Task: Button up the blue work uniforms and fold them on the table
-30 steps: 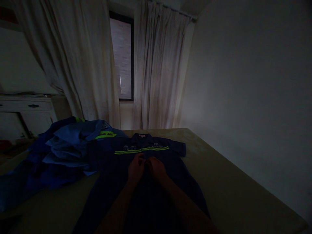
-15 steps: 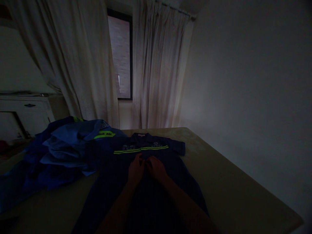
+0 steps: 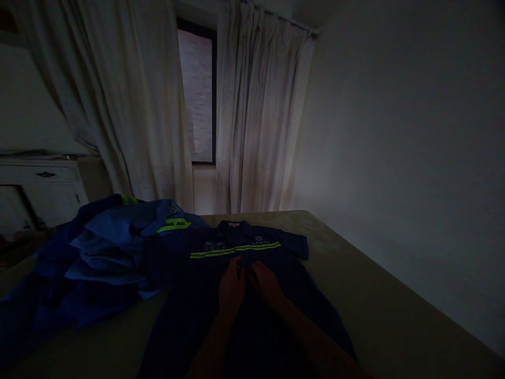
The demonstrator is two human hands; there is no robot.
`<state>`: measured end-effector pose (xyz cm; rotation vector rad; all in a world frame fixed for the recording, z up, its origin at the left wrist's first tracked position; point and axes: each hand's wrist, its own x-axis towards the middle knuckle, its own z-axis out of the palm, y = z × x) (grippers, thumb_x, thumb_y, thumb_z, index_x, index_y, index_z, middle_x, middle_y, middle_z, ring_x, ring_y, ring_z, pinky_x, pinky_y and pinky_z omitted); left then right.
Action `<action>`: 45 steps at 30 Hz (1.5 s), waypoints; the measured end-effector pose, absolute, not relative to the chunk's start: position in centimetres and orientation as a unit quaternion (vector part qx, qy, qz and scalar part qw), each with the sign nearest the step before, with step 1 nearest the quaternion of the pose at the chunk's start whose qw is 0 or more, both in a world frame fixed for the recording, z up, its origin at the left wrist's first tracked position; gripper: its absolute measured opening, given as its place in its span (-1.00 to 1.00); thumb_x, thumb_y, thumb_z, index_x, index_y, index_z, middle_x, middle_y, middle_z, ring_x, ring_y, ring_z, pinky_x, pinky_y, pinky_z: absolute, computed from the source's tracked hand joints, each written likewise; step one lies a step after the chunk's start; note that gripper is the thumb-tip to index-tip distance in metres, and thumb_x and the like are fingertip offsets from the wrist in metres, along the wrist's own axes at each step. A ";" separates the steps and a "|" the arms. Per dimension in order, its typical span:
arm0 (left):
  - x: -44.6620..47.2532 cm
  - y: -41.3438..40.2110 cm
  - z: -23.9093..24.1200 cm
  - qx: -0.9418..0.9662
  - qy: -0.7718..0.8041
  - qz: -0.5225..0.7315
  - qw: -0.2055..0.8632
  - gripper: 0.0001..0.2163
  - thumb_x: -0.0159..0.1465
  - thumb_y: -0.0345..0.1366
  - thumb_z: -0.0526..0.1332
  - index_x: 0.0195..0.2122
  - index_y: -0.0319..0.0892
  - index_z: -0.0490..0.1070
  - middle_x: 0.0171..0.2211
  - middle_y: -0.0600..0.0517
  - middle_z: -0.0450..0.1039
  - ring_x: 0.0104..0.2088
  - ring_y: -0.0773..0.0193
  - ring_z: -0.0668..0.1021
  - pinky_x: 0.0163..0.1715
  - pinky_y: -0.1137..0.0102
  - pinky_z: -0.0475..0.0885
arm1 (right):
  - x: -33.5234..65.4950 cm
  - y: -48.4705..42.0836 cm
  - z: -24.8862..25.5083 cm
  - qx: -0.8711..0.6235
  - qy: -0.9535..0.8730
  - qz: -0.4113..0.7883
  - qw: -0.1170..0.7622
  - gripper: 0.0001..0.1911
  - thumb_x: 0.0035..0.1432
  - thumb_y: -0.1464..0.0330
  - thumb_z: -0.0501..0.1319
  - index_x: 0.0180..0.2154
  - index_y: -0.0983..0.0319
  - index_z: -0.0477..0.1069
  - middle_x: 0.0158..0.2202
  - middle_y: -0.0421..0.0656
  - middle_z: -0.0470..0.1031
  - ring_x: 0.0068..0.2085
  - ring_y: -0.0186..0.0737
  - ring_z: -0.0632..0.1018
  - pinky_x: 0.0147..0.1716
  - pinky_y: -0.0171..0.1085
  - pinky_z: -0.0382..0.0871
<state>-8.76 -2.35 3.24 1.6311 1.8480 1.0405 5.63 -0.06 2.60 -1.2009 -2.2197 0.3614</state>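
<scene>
A dark navy short-sleeved work shirt (image 3: 292, 273) lies spread out face up, collar away from me, with yellow-green reflective stripes across its chest. Just below those stripes, at the front opening, my left hand (image 3: 232, 284) pinches the shirt's fabric. Close beside it, my right hand (image 3: 263, 281) has its fingers bent together on the same part of the front. Both sets of fingertips nearly meet. The light is dim, so any button between them cannot be made out.
The shirt lies on a pale bed-like surface (image 3: 379, 305) that runs along a white wall (image 3: 402, 158). To the left is a heap of blue work clothes (image 3: 118, 242). Curtains (image 3: 260, 116), a window (image 3: 197, 95) and a white cabinet (image 3: 55, 184) stand behind.
The view has shifted slightly, so the shirt and hands sit a little lower and to the right. Both hands stay at the shirt's front opening, fingers still close together.
</scene>
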 end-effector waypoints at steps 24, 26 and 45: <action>-9.1 -2.5 3.2 0.585 0.638 0.400 0.302 -0.68 0.35 -0.34 0.19 0.12 -0.03 0.42 -0.04 -0.01 0.60 -0.03 0.21 0.60 -0.02 0.38 0.41 | 6.7 -0.3 2.9 -0.457 -0.817 0.199 0.291 -0.73 0.42 0.29 0.03 -0.10 0.13 0.51 -0.11 -0.06 0.56 -0.07 -0.09 0.55 -0.01 -0.16 0.40; -9.2 -2.3 3.1 0.582 0.639 0.405 0.300 -0.69 0.35 -0.34 0.18 0.12 -0.02 0.42 -0.07 0.02 0.61 -0.06 0.23 0.61 -0.05 0.39 0.42 | 6.5 -0.1 2.9 -0.449 -0.821 0.194 0.293 -0.73 0.43 0.30 0.02 -0.13 0.14 0.51 -0.13 -0.07 0.56 -0.09 -0.11 0.55 -0.04 -0.18 0.40; -9.9 -2.5 3.0 0.619 0.604 0.448 0.229 -0.72 0.30 -0.38 0.16 0.03 -0.09 0.39 -0.20 0.04 0.63 -0.17 0.22 0.65 -0.13 0.40 0.44 | 5.5 0.6 3.0 -0.496 -0.811 0.153 0.270 -0.81 0.39 0.35 0.16 -0.16 0.22 0.55 -0.14 -0.11 0.59 -0.09 -0.20 0.57 -0.07 -0.30 0.33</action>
